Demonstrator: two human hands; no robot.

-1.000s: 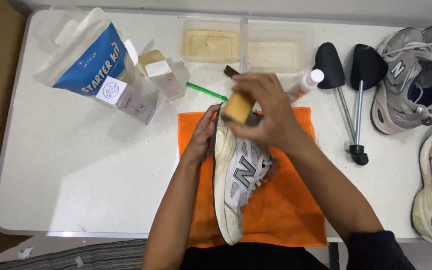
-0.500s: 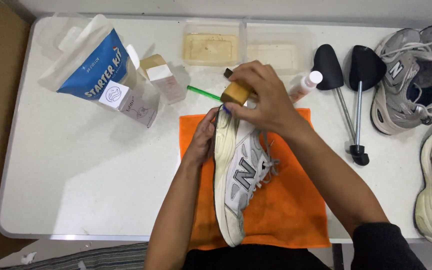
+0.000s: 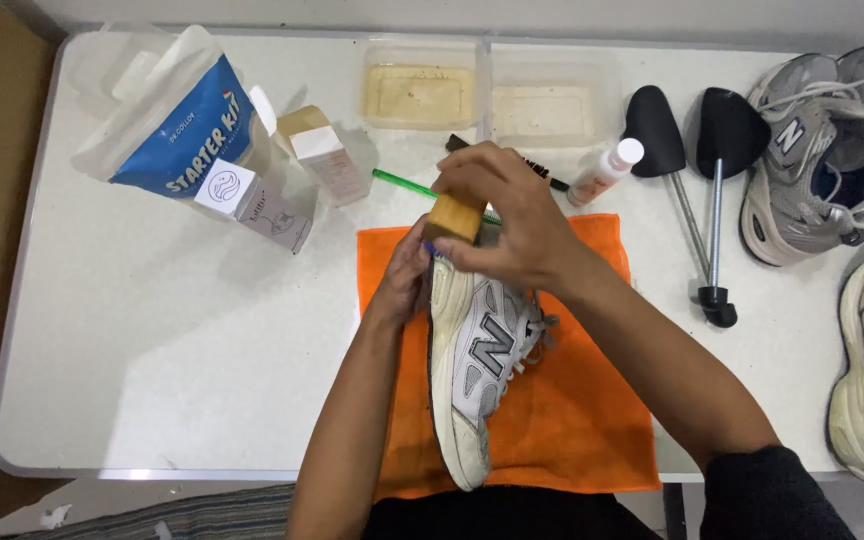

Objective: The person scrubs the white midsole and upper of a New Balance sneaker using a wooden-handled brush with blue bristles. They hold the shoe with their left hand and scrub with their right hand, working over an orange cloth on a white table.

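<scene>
while your right hand closed its fingers around the wooden brush and pressed it on the toe end of the grey sneaker, your left hand gripped the same shoe from its left side. the sneaker lay on its side on the orange cloth, in the middle of the white table. i think the shoe could have slipped or turned, because only one hand held it and the cloth could slide on the smooth table. the small white bottle stood just beside your right hand, so a wide stroke could have knocked it over. the two clear tubs were also near, behind the brush.
</scene>
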